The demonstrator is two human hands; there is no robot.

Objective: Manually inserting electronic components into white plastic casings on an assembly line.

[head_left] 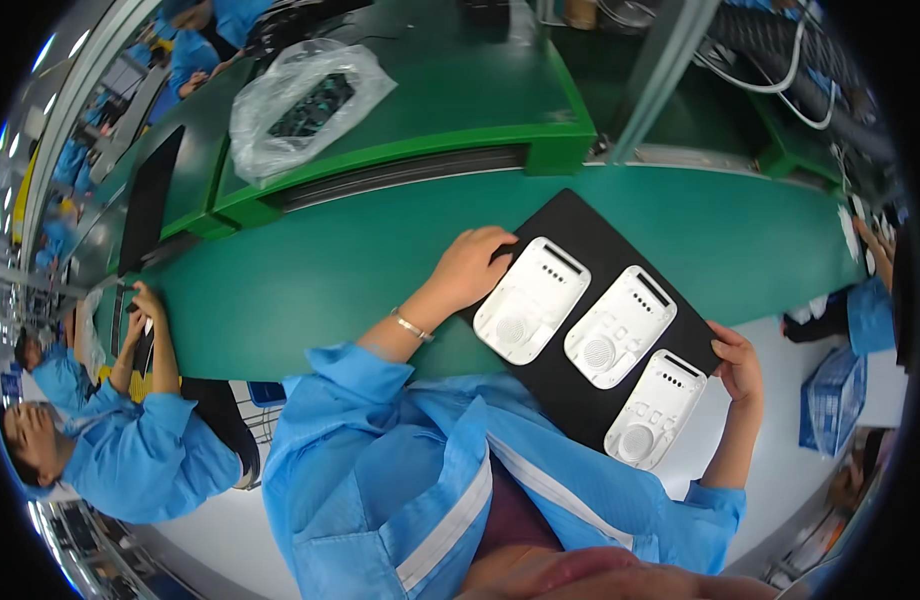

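Left hand [472, 268], right hand [738, 364], board [591, 296] between.

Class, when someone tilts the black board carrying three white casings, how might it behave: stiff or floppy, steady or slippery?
The black board is probably stiff: it looks flat between the left hand and right hand. No raised rim shows, so the white casings might slide if it tilts.
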